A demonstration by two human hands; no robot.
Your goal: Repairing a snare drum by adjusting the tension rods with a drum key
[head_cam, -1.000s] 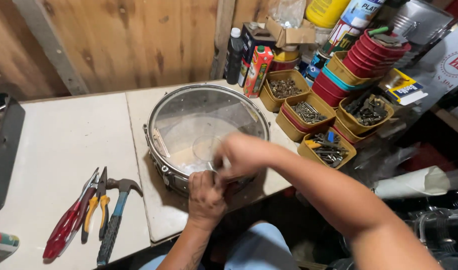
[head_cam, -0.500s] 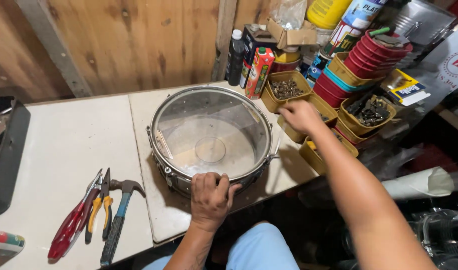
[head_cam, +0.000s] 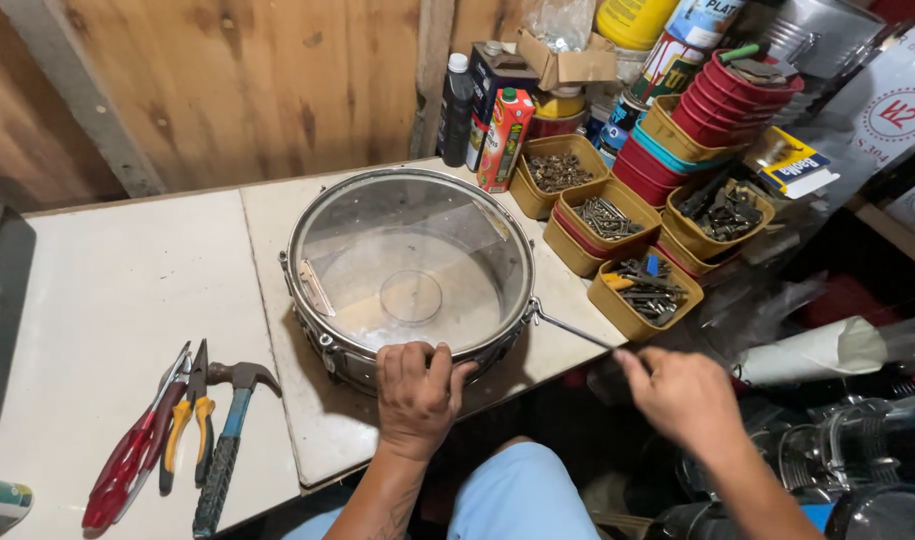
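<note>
Bare skin first: the left hand (head_cam: 415, 392) sits nearest, its grip curled over the near rim of the drum (head_cam: 409, 272), fingers clamped on the metal hoop. To its right the right hand (head_cam: 679, 396) pinches the end of a thin metal rod (head_cam: 574, 328), whose other end touches the drum's side at the hoop. Half a second ago that hand was up over the yellow trays; a second ago both hands were together at the near rim. So the right hand has come back down from the trays with its grip closed on the rod, which looks like a piece being fitted at the drum's side.

On the white desk (head_cam: 117, 300), well left of the drum, lie red pliers (head_cam: 127, 462), yellow-handled pliers (head_cam: 185, 420) and a hammer (head_cam: 224, 440), all unmoved. The drum itself has stayed put in the middle of the desk. Beyond it, yellow trays of screws (head_cam: 605, 222) stand near a stack of red bowls (head_cam: 722, 95), a dark bottle (head_cam: 455, 98) and a red carton (head_cam: 503, 138) against the wooden wall (head_cam: 227, 90).
</note>
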